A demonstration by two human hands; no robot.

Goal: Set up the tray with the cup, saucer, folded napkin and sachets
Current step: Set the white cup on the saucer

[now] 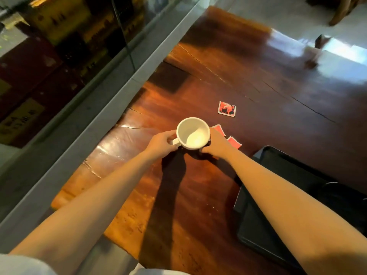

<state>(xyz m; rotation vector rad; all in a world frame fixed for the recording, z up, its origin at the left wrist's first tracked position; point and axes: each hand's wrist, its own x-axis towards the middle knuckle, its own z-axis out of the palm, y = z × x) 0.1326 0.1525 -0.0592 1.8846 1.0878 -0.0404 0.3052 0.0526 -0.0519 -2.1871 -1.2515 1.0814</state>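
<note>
Two hands are on one cup, head view only. My left hand [161, 142] grips the cup [193, 133] at its handle, fingers curled round it. My right hand [217, 146] wraps the cup's lower right side, thumb tucked near the base; its fingertips are hidden behind the cup. The cup is white, upright and empty, over the table [198, 195]. Its base is in dark shadow, so I cannot tell whether it rests on the wood or is raised. Three red sachets lie on the table: the far sachet [227, 109] beyond the cup, the middle sachet [219, 129] partly under my right hand, and the near sachet [235, 142] just right of that hand. The black tray [256, 227] sits to the right, under my right forearm, apart from the cup. A dark shape [335, 195] lies on it, too dim to identify. A glass case [79, 46] runs along the table's left edge.
</note>
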